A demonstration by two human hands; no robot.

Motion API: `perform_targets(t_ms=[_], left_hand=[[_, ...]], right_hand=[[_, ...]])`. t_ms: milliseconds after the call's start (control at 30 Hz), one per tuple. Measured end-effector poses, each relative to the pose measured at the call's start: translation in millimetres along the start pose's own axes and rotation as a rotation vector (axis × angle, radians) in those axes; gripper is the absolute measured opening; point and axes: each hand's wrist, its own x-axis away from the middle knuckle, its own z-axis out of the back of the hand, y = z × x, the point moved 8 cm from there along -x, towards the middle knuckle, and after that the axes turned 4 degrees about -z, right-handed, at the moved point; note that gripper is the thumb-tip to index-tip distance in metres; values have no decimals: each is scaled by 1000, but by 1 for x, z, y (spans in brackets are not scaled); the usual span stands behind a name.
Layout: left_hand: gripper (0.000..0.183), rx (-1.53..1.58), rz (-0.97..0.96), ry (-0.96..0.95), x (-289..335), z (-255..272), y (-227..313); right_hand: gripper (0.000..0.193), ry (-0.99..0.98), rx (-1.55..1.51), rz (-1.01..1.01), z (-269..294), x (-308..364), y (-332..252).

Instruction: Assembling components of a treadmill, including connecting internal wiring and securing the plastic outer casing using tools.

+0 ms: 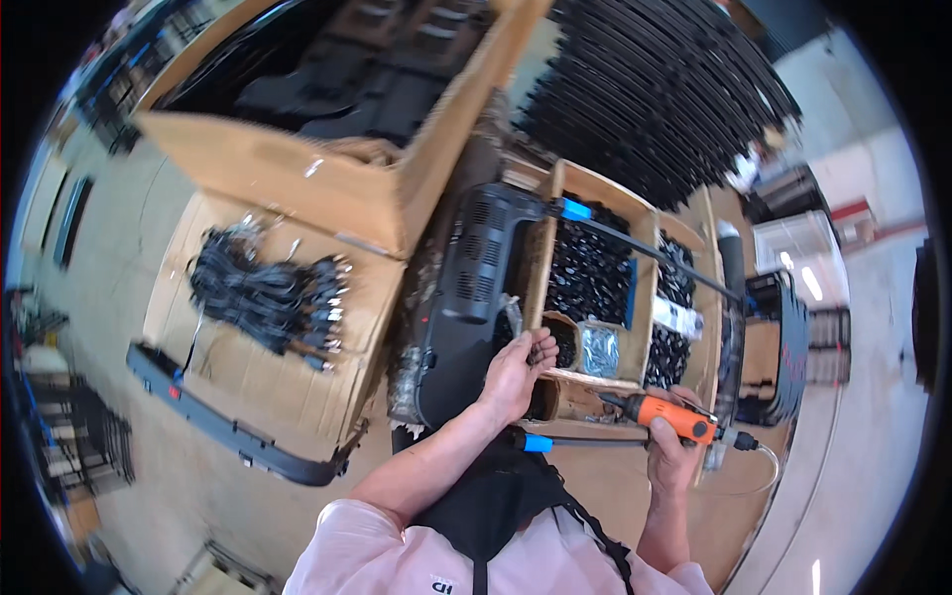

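Observation:
My left hand (512, 379) is closed, palm partly up, with small dark pieces (541, 353) in its curled fingers; they are too small to name surely. It is at the near left edge of a divided wooden box (637, 381), beside a compartment of small dark parts. My right hand (674, 458) grips an orange and black air screwdriver (676, 417), its tip pointing left over the box's near edge. A clear hose (772, 474) curves from its back end. Left of the box lies a long black plastic housing (466, 260) with vent slots.
Black glossy parts (587, 268) fill the larger compartments. A bar with a blue end (575, 209) crosses the box. On cardboard at left lies a bundle of black cables (260, 288), with a curved black strip (223, 428) along its near edge. Black slats (645, 89) are stacked behind.

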Motion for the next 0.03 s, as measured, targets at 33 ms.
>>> perform_targets(t_ms=[33], left_hand=[[46, -83, 27, -42, -11, -12, -10]], right_hand=[[67, 59, -13, 4, 16, 9, 2]])
